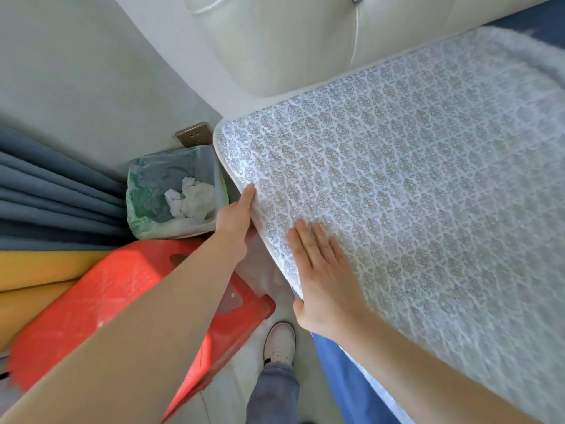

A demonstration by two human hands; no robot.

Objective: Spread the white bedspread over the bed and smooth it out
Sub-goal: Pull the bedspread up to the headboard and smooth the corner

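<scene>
Our left hand (237,221) pinches the bedspread (412,179) edge at nine o'clock. Our right hand (321,270), fingers straight, presses flat just beside it.

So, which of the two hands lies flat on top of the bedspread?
The right hand: its fingers lie straight on the patterned bedspread. The left hand instead holds the edge beside the bin.

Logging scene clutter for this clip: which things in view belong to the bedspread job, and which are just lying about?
Part of the job:
bedspread
left hand, gripping its edge
right hand, flat on top
headboard

Just lying about:
waste bin with crumpled tissues
red stool
curtains
wall socket
</scene>
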